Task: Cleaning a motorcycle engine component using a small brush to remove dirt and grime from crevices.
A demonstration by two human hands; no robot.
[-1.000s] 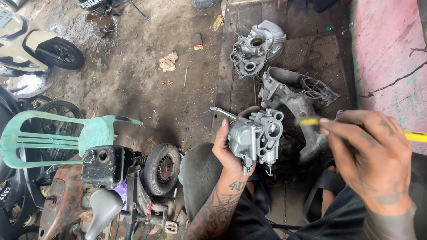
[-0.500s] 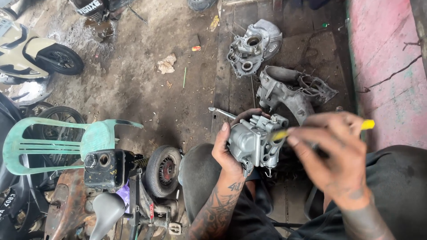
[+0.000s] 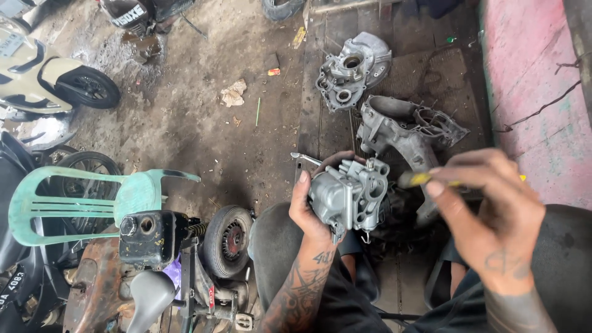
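Carburetor (image 3: 348,196) gripped in left hand (image 3: 311,206), right hand (image 3: 487,216) pinching yellow-handled screwdriver (image 3: 422,179) beside it

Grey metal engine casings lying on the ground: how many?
2: one rounded grey metal casing farther away, one larger grey metal casing just beyond the hands. Others may be hidden.

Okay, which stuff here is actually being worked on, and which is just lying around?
In hand:
- carburetor, held by left hand
- yellow-handled screwdriver, held by right hand

Lying about:
- two engine casings
- green plastic chair
- small wheel
- crumpled paper
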